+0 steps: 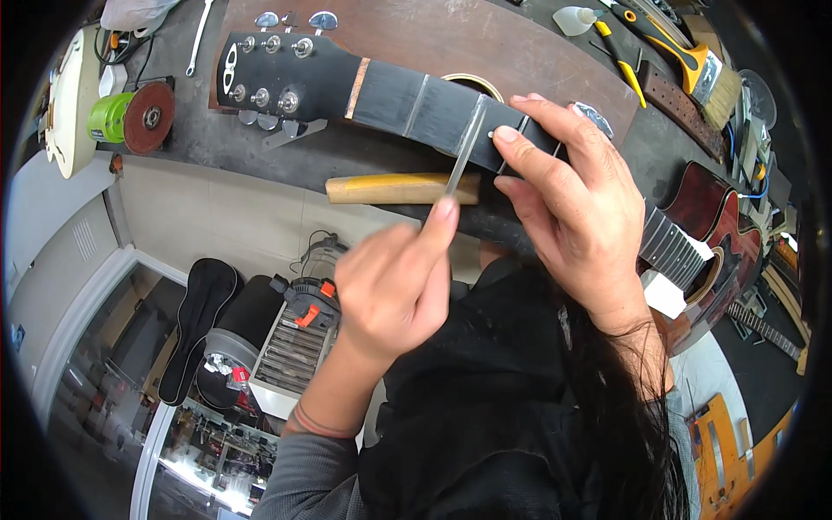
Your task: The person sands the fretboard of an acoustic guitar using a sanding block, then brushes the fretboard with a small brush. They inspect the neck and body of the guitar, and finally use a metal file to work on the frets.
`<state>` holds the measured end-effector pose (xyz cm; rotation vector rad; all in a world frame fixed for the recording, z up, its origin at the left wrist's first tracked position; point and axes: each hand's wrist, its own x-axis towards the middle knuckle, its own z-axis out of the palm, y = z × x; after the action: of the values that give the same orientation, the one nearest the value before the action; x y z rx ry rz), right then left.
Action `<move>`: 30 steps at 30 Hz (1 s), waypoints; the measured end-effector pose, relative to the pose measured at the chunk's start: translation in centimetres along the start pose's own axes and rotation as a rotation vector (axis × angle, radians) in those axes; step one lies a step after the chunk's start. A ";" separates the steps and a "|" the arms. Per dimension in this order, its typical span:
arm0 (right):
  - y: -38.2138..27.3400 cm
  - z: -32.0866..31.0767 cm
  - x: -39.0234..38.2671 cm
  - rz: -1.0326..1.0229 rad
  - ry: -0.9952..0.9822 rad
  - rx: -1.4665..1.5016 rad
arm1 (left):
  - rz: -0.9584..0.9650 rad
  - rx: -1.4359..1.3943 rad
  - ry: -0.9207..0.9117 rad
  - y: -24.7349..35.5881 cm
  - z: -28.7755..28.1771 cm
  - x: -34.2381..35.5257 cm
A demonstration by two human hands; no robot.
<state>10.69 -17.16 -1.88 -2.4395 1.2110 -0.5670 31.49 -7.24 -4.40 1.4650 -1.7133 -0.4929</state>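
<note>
A guitar neck (390,102) with a black fingerboard and a dark headstock (334,74) lies across the bench. Thin metal frets cross the fingerboard, and a reddish-brown strip marks the headstock end. My left hand (394,282), slightly blurred, is closed round the near end of a slim metal file (465,152), its index finger stretched along it. The file's far part lies across the fingerboard at a fret. Just right of it, my right hand (576,186) grips the neck, fingers on top and thumb at the near edge. A wooden block (390,189) sits beneath, nearer me.
A green grinder with a brown disc (147,118) and a wrench (200,39) lie on the left. Brushes (715,87), a yellow-handled tool (626,69) and a small bottle (575,20) are at the back right. A dark red guitar (724,204) stands right.
</note>
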 end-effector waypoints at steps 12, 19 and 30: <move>-0.5 -3.0 0.6 -0.072 -0.196 0.055 | -0.324 -0.656 0.359 0.0 -3.3 6.1; 1.0 -3.5 -0.2 0.072 -0.076 0.026 | -0.522 -0.948 0.198 0.9 -1.7 4.5; 0.6 -1.0 -0.9 0.123 0.037 0.058 | -0.174 -0.181 -0.054 1.1 0.9 2.4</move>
<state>9.27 -16.88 -1.55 -2.2977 1.3298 -0.6047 30.10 -9.38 -3.38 1.4861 -1.5457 -0.7670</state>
